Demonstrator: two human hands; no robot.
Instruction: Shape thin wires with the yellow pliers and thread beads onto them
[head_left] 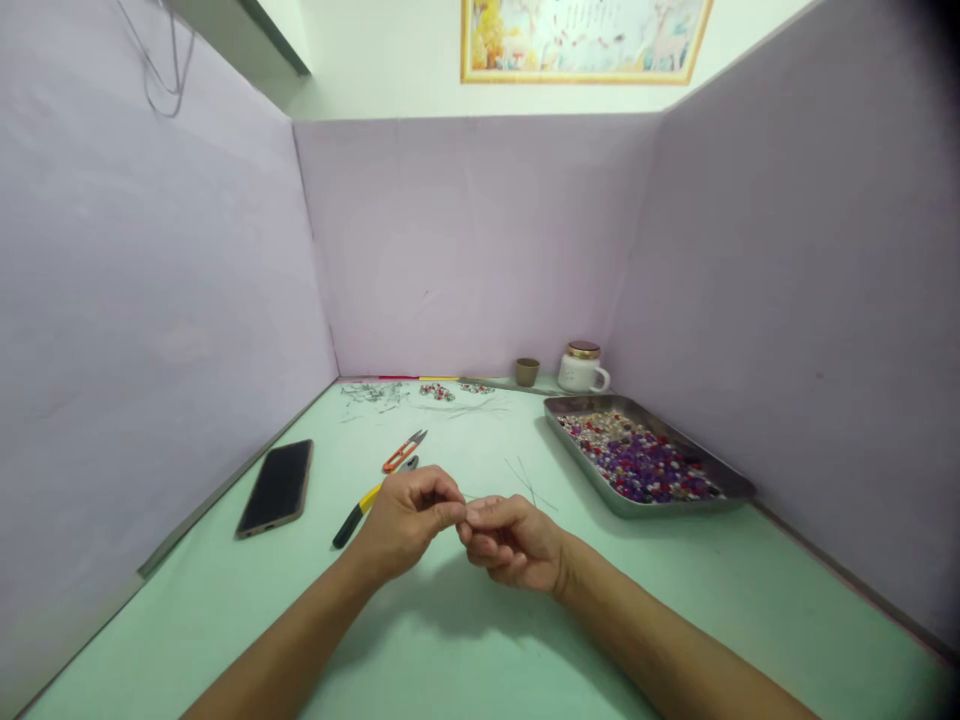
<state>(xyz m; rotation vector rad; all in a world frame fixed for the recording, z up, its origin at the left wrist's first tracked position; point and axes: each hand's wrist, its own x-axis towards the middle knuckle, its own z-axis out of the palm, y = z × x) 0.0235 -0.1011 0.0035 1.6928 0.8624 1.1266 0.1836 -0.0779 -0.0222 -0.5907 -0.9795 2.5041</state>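
My left hand (409, 520) and my right hand (517, 540) meet fingertip to fingertip above the table's middle. Both are closed in a pinch on a thin wire (471, 497), of which only a short bit shows; the fingers hide the rest. Just beyond my right hand, a few loose thin wires (531, 484) lie crossed on the table. Pliers with yellow and black handles (358, 514) lie beside my left hand, partly covered by it. Orange-handled thread snips (403, 452) rest a little farther back.
A metal tray (559, 425) of mixed purple, red and clear beads stands at right. A phone (276, 487) lies at left. Wire pieces (373, 396) and small beaded pieces (437, 393) lie at the back, near a small brown cup (527, 372) and a lidded white mug (580, 372). Panels enclose the green table.
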